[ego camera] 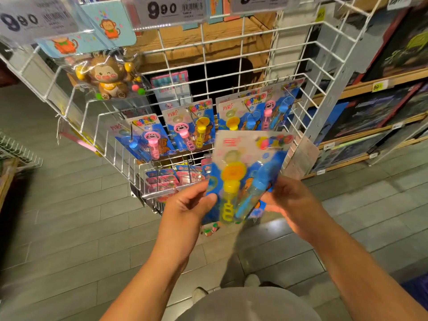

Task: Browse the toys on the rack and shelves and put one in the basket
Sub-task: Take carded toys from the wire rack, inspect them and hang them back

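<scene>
Centrally, a blister-carded bubble toy pack (245, 177), motion-blurred, is held up in front of the wire rack (208, 66) by both hands. Left hand (187, 205): grip clamped on the pack's lower left edge, thumb across the front, fingers curled behind. Right hand (294, 202): grip clamped on the lower right edge, fingers behind the card. Pack contents: one yellow wand tube and one blue tube on a blue printed card with a bear figure.

Just beyond the held pack, three like bubble packs hang on hooks: left pack (146, 137), middle pack (190, 126), right pack (257, 107). Below these, near the rack's foot, a row of pink carded items (166, 179). Upper left of the rack: a brown monkey toy (108, 77) in clear packaging under a blue card. Across the top, price tags (166, 10) reading 9.90.

To the right, wooden shelves (370, 84) carry dark boxed goods. At far left, a white wire basket edge (16, 151). Underfoot, grey tiled floor (69, 216); the person's shoes (201, 294) show at the near edge.
</scene>
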